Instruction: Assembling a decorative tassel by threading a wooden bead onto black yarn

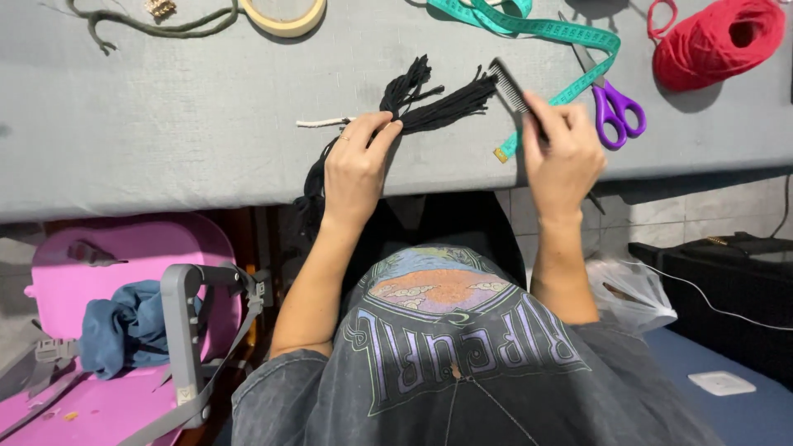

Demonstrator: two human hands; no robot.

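On the grey table [165, 124], far to the left, lie a green cord [157, 26] and a roll of tape [285, 15], well away from the hands. Next comes the left hand [357, 161]. Its fingers are pinched shut on a bunch of black yarn [429, 103], which lies on the table near the front edge. Some of the yarn hangs down over that edge. The loose ends fan out to the right like a tassel.

Just beside those ends is a black comb [508, 85]. The right hand [562, 153] is closed around its handle, and the teeth touch the tassel tips.

If the comb tugs too hard, strands could slip out of the pinch or snag in the teeth. If the pinch gets soft, the whole bunch might slide off the edge, since part of it hangs down already.

Further right, a teal measuring tape [570, 33] runs close to the comb and could catch on it. Purple scissors [615, 107] and a red yarn ball [719, 37] sit near the right hand's elbow room.
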